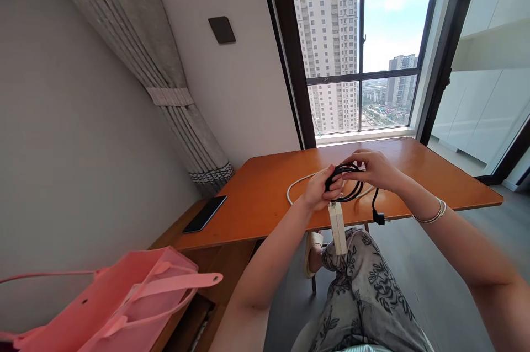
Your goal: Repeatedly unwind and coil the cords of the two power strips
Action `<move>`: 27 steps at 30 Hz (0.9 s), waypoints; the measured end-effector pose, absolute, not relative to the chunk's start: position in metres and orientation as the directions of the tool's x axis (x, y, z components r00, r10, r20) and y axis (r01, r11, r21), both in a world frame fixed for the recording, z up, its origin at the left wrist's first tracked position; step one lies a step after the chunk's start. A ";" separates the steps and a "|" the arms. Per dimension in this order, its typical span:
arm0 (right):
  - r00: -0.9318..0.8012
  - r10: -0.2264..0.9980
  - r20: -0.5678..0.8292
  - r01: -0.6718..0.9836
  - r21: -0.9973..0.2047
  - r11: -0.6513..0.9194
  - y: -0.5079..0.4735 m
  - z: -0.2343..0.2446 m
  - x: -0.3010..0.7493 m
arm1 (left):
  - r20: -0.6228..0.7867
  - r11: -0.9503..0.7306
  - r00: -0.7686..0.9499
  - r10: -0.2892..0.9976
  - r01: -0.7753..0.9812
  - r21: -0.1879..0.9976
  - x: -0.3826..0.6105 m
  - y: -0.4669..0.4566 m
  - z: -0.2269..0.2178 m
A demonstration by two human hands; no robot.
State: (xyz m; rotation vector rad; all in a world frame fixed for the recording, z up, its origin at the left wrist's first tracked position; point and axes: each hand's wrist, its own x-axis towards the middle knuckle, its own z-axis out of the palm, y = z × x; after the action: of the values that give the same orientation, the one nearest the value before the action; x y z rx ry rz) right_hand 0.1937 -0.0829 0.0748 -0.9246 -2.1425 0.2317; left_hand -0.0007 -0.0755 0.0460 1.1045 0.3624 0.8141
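My left hand (321, 189) is closed round a coil of black cable (351, 191) held over the front edge of an orange wooden table (265, 192). My right hand (375, 169) pinches the top of the same coil from the right. The cable's black plug (379, 217) dangles below the table edge. A white power strip (338, 226) hangs down from under my left hand, and its white cord (297, 184) loops across the tabletop.
A black phone (205, 213) lies on a lower wooden shelf left of the table. A pink tote bag (120, 308) sits at the bottom left. A grey curtain (174, 104) hangs by the wall, a large window (360, 59) is behind the table, and my knees are beneath it.
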 end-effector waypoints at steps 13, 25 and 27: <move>-0.433 0.801 0.413 0.395 -0.712 0.581 -0.081 0.054 0.199 | 0.068 0.318 0.717 0.694 -0.390 0.864 0.001 -0.070 0.045; -0.520 0.813 0.261 0.178 -0.898 0.402 -0.075 0.055 0.211 | 0.062 0.376 0.763 0.643 -0.385 0.843 0.000 -0.076 0.041; -0.520 0.815 0.257 0.174 -0.902 0.396 -0.073 0.051 0.217 | 0.080 0.370 0.740 0.668 -0.424 0.827 0.000 -0.077 0.040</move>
State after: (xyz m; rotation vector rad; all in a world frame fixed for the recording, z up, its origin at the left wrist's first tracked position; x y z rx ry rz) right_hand 0.2165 -0.0726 0.0514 -0.8453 -1.9358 1.1340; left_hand -0.0002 -0.0765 0.0399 0.9611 0.2884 0.7124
